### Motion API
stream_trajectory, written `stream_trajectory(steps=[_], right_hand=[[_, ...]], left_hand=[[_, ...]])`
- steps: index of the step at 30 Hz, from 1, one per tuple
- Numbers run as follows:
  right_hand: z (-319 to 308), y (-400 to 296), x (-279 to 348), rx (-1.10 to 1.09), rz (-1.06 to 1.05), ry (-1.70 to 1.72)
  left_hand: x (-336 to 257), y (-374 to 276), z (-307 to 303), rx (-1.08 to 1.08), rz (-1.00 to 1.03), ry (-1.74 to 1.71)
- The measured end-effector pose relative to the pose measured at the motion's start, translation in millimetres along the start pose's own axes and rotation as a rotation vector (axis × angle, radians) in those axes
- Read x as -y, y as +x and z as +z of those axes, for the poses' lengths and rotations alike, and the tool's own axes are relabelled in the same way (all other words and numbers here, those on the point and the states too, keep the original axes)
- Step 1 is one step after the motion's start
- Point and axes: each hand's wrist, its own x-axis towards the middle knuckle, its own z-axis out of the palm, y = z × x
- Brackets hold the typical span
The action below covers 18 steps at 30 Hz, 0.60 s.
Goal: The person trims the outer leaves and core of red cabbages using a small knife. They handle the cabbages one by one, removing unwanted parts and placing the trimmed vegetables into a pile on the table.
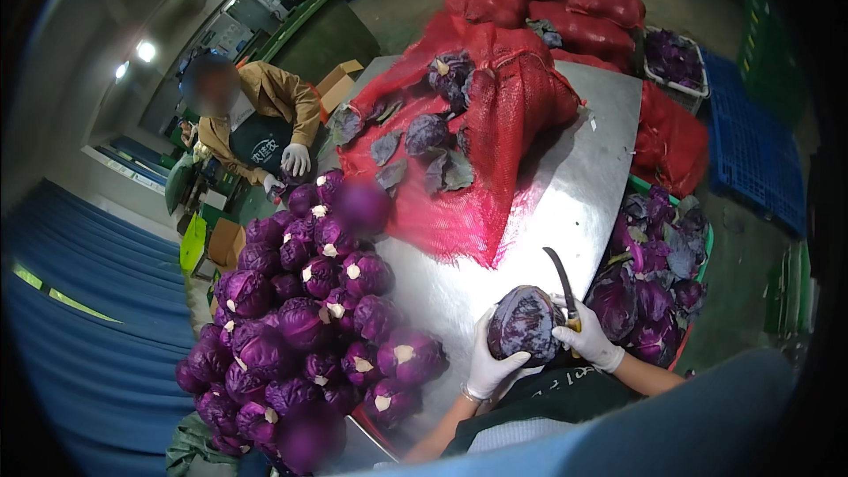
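A red cabbage with dull outer leaves (525,326) is held over the near edge of the metal table (437,285). My gloved left hand (493,354) grips it from the left and below. In my gloved right hand (586,334) is a knife with a curved dark blade (562,275) pointing up; its fingers also touch the cabbage's right side. Trimmed red cabbages (305,324) with pale cut stems lie piled at the left. Farther back, an opened red mesh sack (510,106) holds untrimmed cabbages, with one cabbage (426,134) and loose leaves lying on its netting.
A co-worker (265,112) in gloves stands across the table at the left, hands by the pile. To my right is a crate of leaves (652,278). Behind stand full red mesh sacks (583,26), a white basket (672,63) and a blue plastic pallet (752,139).
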Motion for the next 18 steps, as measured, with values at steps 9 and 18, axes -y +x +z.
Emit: stream_trajectory(steps=[9,18], right_hand=[[-22,-21,-8,-0.114,-0.049,-0.021],[-62,54,-23,0.390,0.214,0.057]], left_hand=[[6,32,-1,0.173,0.133,-0.048],[-32,41,0,0.446,0.118,0.468]])
